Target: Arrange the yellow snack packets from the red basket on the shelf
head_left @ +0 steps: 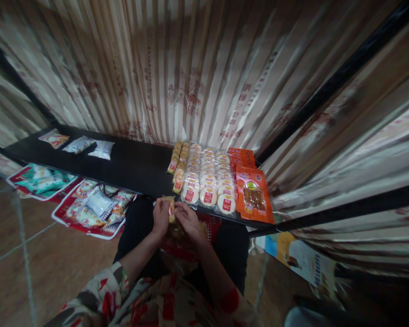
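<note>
Just in front of the black shelf [136,170], a small yellow wrapped snack [171,210] with a red label is held between my two hands. My left hand [161,215] pinches its left side, and the fingers of my right hand [190,221] close on the right side. Beyond them on the shelf stand rows of similar yellow wrapped snacks [178,163]. Beside those lie overlapping rows of round white wrapped crackers [207,181] with red labels. Orange packets [255,195] fill the shelf's right end. Below my hands, partly hidden, a red bag [209,227] rests between my legs.
Three small pillow packets [101,150] lie on the shelf's left part. Under its front edge are a red-edged bag of packets [88,206] and a green packet bag [42,179]. Black frame bars [303,86] and a pleated printed sheet [191,77] enclose the shelf.
</note>
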{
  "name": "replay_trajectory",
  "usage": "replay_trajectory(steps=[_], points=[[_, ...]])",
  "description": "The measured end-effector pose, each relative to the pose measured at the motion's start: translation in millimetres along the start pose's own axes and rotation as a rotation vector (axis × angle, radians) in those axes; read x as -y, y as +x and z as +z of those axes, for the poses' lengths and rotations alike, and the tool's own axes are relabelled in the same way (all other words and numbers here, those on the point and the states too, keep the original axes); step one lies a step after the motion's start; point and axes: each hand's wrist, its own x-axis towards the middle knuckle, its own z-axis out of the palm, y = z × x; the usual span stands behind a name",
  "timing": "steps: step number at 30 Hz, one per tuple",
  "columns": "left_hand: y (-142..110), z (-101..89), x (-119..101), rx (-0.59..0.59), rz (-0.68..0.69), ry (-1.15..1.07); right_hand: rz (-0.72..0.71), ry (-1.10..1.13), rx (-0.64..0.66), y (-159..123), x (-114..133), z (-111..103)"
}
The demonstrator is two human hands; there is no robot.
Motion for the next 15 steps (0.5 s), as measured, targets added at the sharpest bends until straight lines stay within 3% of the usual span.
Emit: replay_trajectory(steps=[7, 15], points=[[5.8, 3.5, -1.5, -0.048, -0.073, -0.047, -0.044, -0.012, -0.026, 1.4, -2.9, 10.6], [7.6, 2.6, -5.5, -0.049, -0.026, -0.008, -0.078, -0.027, -0.058, 4.7, 1.1, 11.6]])
